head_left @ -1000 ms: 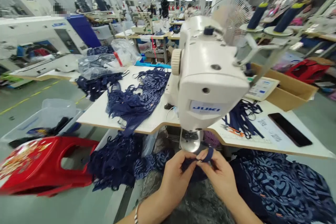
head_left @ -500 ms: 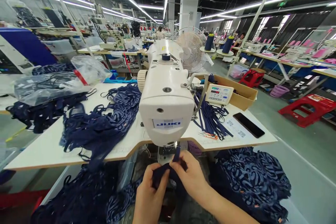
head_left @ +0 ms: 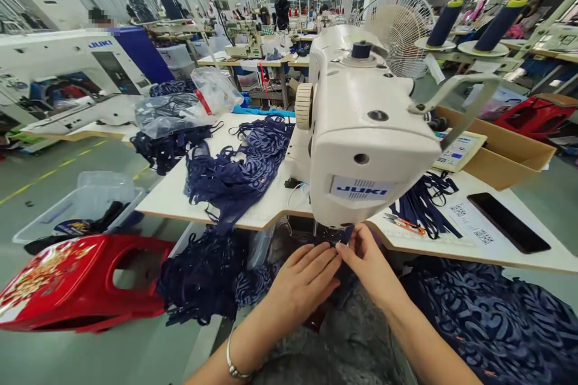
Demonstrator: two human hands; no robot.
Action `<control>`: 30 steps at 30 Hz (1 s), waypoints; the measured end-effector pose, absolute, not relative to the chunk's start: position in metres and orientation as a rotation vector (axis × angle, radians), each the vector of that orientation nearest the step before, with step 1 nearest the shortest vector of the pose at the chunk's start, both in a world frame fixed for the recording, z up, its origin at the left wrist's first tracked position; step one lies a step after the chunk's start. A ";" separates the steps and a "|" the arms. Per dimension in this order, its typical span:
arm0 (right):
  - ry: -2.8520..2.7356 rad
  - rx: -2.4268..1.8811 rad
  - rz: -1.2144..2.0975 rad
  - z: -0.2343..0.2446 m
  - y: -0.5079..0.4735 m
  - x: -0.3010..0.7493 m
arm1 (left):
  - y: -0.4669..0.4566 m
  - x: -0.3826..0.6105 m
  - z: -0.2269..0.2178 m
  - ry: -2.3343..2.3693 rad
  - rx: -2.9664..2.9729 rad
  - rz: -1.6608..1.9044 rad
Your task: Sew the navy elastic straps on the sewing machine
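A white Juki sewing machine (head_left: pixel 361 126) stands on a white table (head_left: pixel 171 195) in front of me. Both my hands are just under its head. My left hand (head_left: pixel 304 280) lies with its fingers stretched flat over dark navy fabric (head_left: pixel 336 280) below the needle. My right hand (head_left: pixel 368 258) pinches a narrow navy strap (head_left: pixel 347 234) and holds it up against the presser foot, which the machine head mostly hides. A metal bracelet (head_left: pixel 232 364) is on my left wrist.
Navy straps (head_left: pixel 239 162) lie piled on the table's left part, more fabric (head_left: pixel 208 271) hangs below. Printed navy cloth (head_left: pixel 492 319) fills the right. A black phone (head_left: pixel 508 222), orange snips (head_left: pixel 404 224), a cardboard box (head_left: pixel 506 153), a fan (head_left: pixel 397 27) and a red stool (head_left: pixel 81 280) surround the machine.
My hands have risen closer to the presser foot. The left hand has gone from pinching the strap to lying flat on the fabric. The camera swung about in between.
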State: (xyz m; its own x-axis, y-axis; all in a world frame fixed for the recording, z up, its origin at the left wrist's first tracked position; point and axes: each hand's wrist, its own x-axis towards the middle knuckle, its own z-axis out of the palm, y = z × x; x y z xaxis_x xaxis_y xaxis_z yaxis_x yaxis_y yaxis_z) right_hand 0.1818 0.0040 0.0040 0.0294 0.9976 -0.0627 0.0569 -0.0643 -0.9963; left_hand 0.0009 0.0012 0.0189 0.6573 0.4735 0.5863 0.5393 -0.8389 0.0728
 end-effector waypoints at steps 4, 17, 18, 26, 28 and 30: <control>-1.103 -1.211 1.294 0.005 0.005 0.182 | 0.001 0.000 0.018 -0.914 -2.758 -0.825; -1.500 -1.405 0.821 0.004 0.044 0.200 | -0.002 0.018 0.011 -1.169 -2.611 -0.852; -1.520 -1.430 0.791 0.005 0.047 0.200 | -0.002 0.020 0.012 -1.182 -2.604 -0.851; -1.572 -1.520 0.776 0.011 0.051 0.200 | 0.001 0.021 0.013 -1.204 -2.596 -0.890; -1.548 -1.531 0.836 0.013 0.044 0.203 | 0.001 0.019 0.014 -1.165 -2.621 -0.913; -1.535 -1.504 0.932 0.015 0.034 0.208 | 0.001 0.016 0.015 -1.114 -2.670 -0.931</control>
